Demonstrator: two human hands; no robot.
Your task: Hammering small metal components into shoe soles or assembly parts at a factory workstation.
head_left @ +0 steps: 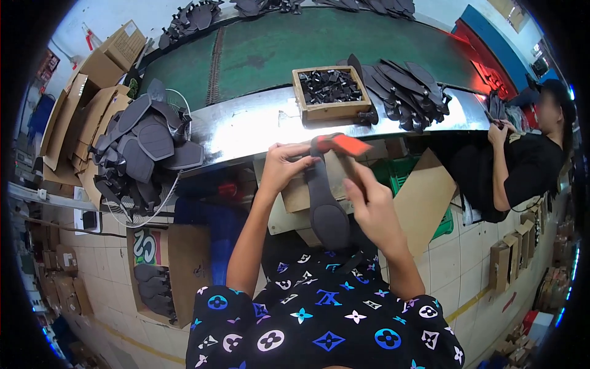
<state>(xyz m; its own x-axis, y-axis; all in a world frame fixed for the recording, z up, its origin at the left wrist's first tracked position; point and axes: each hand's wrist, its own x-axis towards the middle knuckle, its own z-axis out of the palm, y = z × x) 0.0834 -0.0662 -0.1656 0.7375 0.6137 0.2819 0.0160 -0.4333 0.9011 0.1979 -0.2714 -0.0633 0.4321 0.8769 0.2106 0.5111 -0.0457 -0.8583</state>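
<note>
My left hand (286,167) is closed round the upper end of a dark grey shoe sole (329,218). The sole hangs in front of me, its broad rounded end toward my body. My right hand (376,206) is curled just right of it, gripping an orange-red hammer-like tool (349,145). The tool's head lies across the sole's heel end and is blurred, so I cannot tell whether they touch. Beyond my hands, a wooden tray (335,112) of small black pieces (330,86) rests on the metal edge of the bench.
More dark soles (405,92) lie right of the tray. A heaped wire basket (182,175) stands at the left, above an open carton (187,270) with soles inside. A green conveyor belt (270,52) runs behind. At the right sits a co-worker (528,166), near a cardboard sheet (424,203).
</note>
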